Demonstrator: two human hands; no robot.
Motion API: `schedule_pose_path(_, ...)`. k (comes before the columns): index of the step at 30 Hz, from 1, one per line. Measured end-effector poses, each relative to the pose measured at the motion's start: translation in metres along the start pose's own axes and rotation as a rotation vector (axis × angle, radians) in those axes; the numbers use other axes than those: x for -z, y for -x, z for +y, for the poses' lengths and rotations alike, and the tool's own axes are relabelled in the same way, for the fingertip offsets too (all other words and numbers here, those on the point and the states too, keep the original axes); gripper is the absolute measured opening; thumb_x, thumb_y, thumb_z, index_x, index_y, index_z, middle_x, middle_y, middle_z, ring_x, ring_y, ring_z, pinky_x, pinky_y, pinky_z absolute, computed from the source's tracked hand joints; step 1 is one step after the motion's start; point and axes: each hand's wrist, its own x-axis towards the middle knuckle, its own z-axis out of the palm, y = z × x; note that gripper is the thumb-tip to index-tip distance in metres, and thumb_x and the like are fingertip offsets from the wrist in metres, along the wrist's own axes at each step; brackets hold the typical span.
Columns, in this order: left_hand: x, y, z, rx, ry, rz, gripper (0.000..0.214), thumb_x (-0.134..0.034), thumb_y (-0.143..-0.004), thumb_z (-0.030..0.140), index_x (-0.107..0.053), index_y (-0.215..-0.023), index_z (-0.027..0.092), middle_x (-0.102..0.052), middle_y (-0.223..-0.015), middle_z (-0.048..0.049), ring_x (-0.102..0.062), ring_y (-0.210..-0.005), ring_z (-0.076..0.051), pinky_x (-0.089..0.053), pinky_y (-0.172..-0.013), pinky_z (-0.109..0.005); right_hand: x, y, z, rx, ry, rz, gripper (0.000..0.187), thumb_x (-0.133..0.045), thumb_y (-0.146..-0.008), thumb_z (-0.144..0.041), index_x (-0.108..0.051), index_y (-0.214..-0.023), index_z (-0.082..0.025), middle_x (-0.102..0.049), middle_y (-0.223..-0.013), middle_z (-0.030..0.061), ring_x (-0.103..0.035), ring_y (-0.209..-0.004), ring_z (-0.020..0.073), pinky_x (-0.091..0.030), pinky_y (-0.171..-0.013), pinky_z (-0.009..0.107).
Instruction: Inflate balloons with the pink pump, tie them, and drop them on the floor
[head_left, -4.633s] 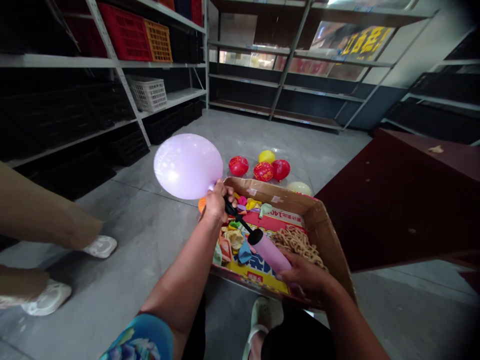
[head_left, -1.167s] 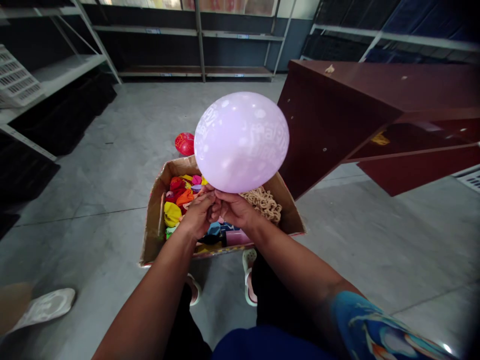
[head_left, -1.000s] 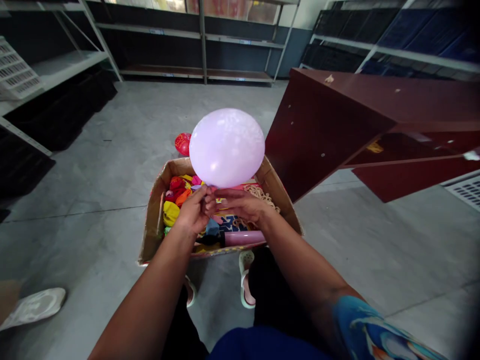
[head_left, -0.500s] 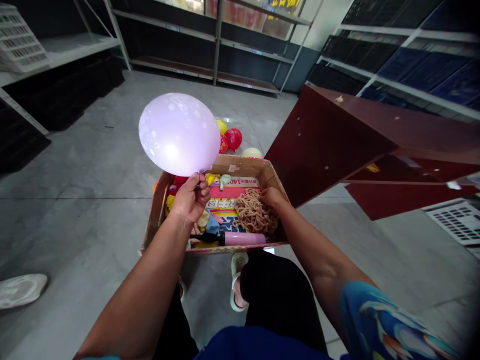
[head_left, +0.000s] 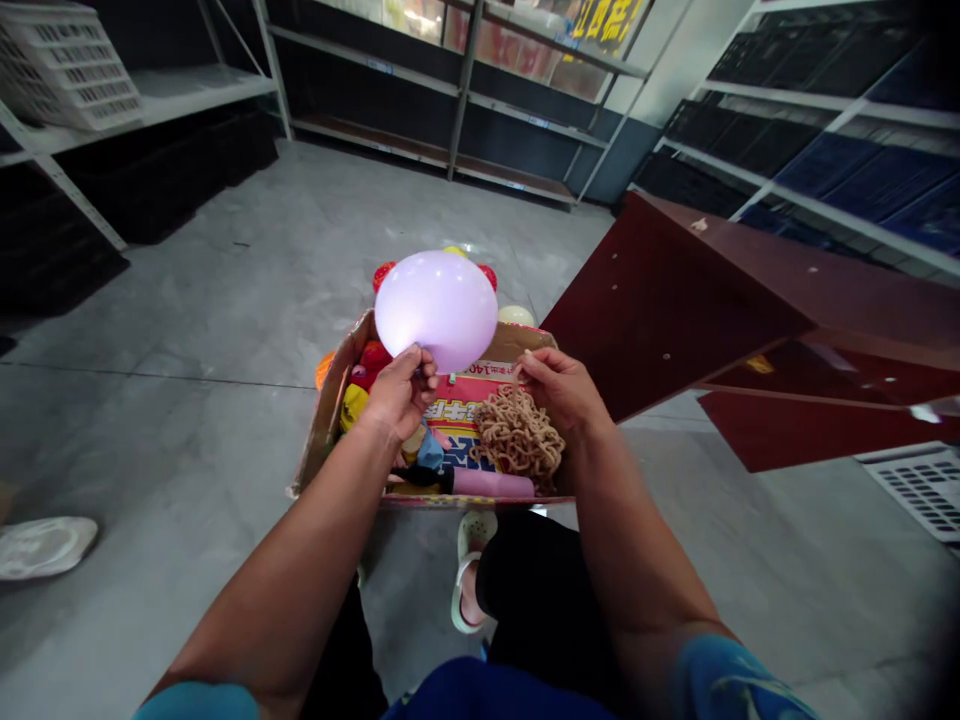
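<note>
My left hand is closed on the neck of an inflated lilac balloon, above a cardboard box. My right hand pinches the end of a tan cord, the rest of which lies in a tangled heap in the right half of the box. Along the box's near wall lies a pink balloon pump with a black end. Uninflated balloons in several colours lie at the left, partly hidden by my left hand and forearm.
Red balloons and a cream balloon rest on the floor behind the box. A dark red board structure stands to the right. Metal shelves line the back; another person's shoe shows at left.
The lilac balloon has come down and right, tilting in my left hand. My right hand has risen from the cord heap with a cord end between its fingers. The view has shifted slightly.
</note>
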Motion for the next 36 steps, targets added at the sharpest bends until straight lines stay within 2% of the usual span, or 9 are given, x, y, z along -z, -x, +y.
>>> schedule_pose_path(3,-0.001,0.0,-0.004,0.054,-0.07,0.059,0.018,-0.052,-0.085,0.028,-0.051,-0.074,0.014,-0.051,-0.058,0.0011,-0.049,-0.045,-0.007,-0.031,-0.036,-0.015,-0.025,0.007,0.001,0.19,-0.061,0.126,0.017,-0.07,-0.073,-0.036,-0.066,-0.084,-0.023,-0.059,-0.063,-0.0045,-0.049,-0.05,0.0078,-0.04,-0.048,0.021)
schedule_pose_path(6,-0.002,0.001,-0.01,0.15,-0.158,0.108,0.019,-0.049,-0.087,0.029,-0.05,-0.075,0.014,-0.058,-0.06,-0.002,-0.053,-0.045,-0.009,-0.037,-0.037,-0.017,-0.046,0.015,0.005,0.378,0.057,0.175,0.014,-0.066,-0.078,-0.031,-0.068,-0.091,-0.024,-0.063,-0.073,-0.0023,-0.056,-0.06,0.0109,-0.047,-0.057,0.025)
schedule_pose_path(12,0.004,0.0,-0.018,0.279,-0.193,0.082,0.013,-0.052,-0.085,0.025,-0.052,-0.076,0.015,-0.061,-0.06,-0.0042,-0.06,-0.05,-0.015,-0.05,-0.049,-0.027,-0.066,0.029,0.009,0.825,0.664,-0.082,0.01,-0.062,-0.083,-0.024,-0.071,-0.087,-0.026,-0.065,-0.089,0.0039,-0.056,-0.084,0.018,-0.046,-0.076,0.034)
schedule_pose_path(16,0.009,-0.005,-0.019,0.242,-0.126,0.065,0.013,-0.057,-0.081,0.022,-0.053,-0.072,0.013,-0.059,-0.061,-0.0031,-0.055,-0.047,-0.011,-0.048,-0.047,-0.025,-0.07,0.034,0.01,0.905,0.814,-0.123,0.01,-0.064,-0.081,-0.023,-0.072,-0.084,-0.029,-0.062,-0.095,0.0042,-0.052,-0.091,0.0207,-0.044,-0.082,0.037)
schedule_pose_path(20,0.01,-0.007,-0.015,0.185,-0.085,0.06,0.018,-0.051,-0.085,0.019,-0.051,-0.068,0.012,-0.056,-0.059,-0.0035,-0.055,-0.049,-0.011,-0.046,-0.045,-0.022,-0.07,0.035,0.014,0.762,0.585,-0.115,0.011,-0.065,-0.08,-0.026,-0.069,-0.09,-0.026,-0.06,-0.09,0.0037,-0.055,-0.084,0.018,-0.047,-0.076,0.034)
schedule_pose_path(24,0.009,-0.004,-0.011,0.21,-0.04,0.027,0.018,-0.048,-0.086,0.019,-0.048,-0.07,0.013,-0.051,-0.058,-0.001,-0.041,-0.039,-0.003,-0.027,-0.032,-0.012,-0.074,0.032,0.024,0.299,0.214,0.01,0.012,-0.062,-0.08,-0.034,-0.063,-0.078,-0.022,-0.059,-0.072,0.0006,-0.057,-0.068,0.0158,-0.049,-0.065,0.03)
schedule_pose_path(28,0.005,-0.003,-0.014,0.316,0.04,-0.017,0.017,-0.05,-0.087,0.021,-0.045,-0.072,0.014,-0.045,-0.058,0.0029,-0.026,-0.034,0.001,-0.015,-0.029,-0.009,-0.088,0.028,0.035,-0.096,-0.127,-0.091,0.021,-0.06,-0.078,-0.042,-0.059,-0.08,-0.022,-0.062,-0.073,-0.0003,-0.06,-0.064,0.0152,-0.051,-0.062,0.029)
schedule_pose_path(33,-0.002,-0.003,-0.016,0.372,0.099,-0.069,0.017,-0.052,-0.085,0.019,-0.043,-0.071,0.014,-0.039,-0.056,0.0058,-0.024,-0.033,0.001,-0.014,-0.03,-0.009,-0.1,0.028,0.041,-0.193,-0.378,-0.201,0.028,-0.061,-0.075,-0.049,-0.056,-0.091,-0.027,-0.065,-0.084,-0.0024,-0.061,-0.066,0.014,-0.051,-0.062,0.028)
schedule_pose_path(36,-0.002,-0.003,-0.014,0.307,-0.022,-0.04,0.017,-0.049,-0.086,0.021,-0.044,-0.071,0.015,-0.038,-0.054,0.0061,-0.022,-0.034,0.0,-0.012,-0.032,-0.011,-0.09,0.027,0.04,-0.15,-0.206,-0.285,0.027,-0.057,-0.08,-0.051,-0.059,-0.085,-0.025,-0.06,-0.068,-0.0042,-0.054,-0.055,0.0113,-0.045,-0.054,0.023)
